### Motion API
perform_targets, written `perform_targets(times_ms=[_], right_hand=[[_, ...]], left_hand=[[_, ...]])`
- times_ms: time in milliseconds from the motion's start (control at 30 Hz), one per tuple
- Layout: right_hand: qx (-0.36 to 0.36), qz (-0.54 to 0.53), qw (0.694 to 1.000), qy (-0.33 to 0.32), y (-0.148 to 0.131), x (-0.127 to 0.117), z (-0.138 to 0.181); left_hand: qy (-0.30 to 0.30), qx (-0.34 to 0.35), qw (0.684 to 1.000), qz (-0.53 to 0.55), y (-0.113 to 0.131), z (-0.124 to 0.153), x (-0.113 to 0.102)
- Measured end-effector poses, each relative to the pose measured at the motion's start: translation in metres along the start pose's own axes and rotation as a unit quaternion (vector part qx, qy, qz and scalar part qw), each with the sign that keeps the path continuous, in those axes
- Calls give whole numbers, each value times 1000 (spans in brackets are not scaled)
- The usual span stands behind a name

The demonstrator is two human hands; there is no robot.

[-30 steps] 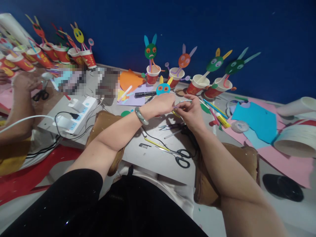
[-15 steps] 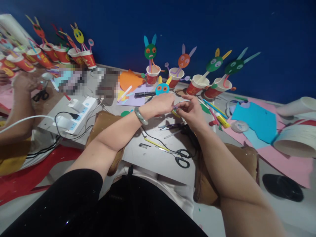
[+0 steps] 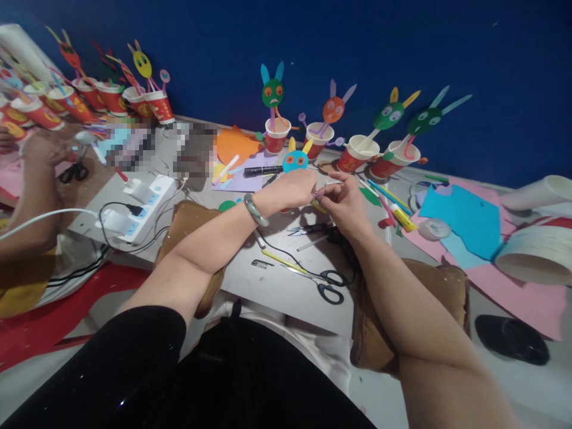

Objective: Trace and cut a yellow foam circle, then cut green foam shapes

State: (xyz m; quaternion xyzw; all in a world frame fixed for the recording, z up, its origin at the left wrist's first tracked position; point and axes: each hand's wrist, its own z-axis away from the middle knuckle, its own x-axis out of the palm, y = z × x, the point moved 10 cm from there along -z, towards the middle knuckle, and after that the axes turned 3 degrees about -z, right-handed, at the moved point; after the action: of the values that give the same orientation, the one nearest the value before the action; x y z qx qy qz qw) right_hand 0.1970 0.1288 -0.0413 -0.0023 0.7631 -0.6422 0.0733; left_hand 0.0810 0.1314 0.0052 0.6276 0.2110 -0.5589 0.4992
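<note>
Over the middle of the table my left hand (image 3: 298, 187) is closed, its fingertips hidden from me. My right hand (image 3: 345, 201) meets it, thumb and forefinger pinched on something small and purplish that I cannot make out. Just behind the left hand rises a blue paper face (image 3: 295, 161) with orange eyes and yellow ears. A bit of red and white shows below that hand, mostly covered. Nearer to me lie black-handled scissors (image 3: 329, 286), a yellow stick (image 3: 284, 261), a small metal clip-like piece (image 3: 261, 264) and a pointed dark tool (image 3: 308, 229).
Red paper cups (image 3: 318, 140) with paper-faced figures line the blue wall. A black marker (image 3: 263, 171) lies on purple paper at left. Markers, a tape roll (image 3: 434, 229) and blue paper (image 3: 465, 217) are at right. A power strip (image 3: 149, 208) and another person's arm (image 3: 42, 190) are further left.
The blue paper face has shifted very slightly to the right. Both hands keep nearly the same place, with only slight movement in the right fingers.
</note>
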Motion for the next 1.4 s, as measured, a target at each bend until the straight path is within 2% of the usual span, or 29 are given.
perform_targets(times_ms=[467,833,1133,1300,1400], right_hand=[[0,25,1000,-3,0,2,1],[-14,20,999,25,-9,-1,2],[-9,16,999,32,0,0,0],[-1,9,999,52,-1,-9,-1],[11,11,999,39,-3,-10,-1]], left_hand=[[-4,7,1000,-30,1,0,2],[-5,14,1000,-4,2,0,2],[-2,12,1000,-9,4,1,3],[2,8,1000,-9,2,0,2],[0,3,1000,-1,1,0,0]])
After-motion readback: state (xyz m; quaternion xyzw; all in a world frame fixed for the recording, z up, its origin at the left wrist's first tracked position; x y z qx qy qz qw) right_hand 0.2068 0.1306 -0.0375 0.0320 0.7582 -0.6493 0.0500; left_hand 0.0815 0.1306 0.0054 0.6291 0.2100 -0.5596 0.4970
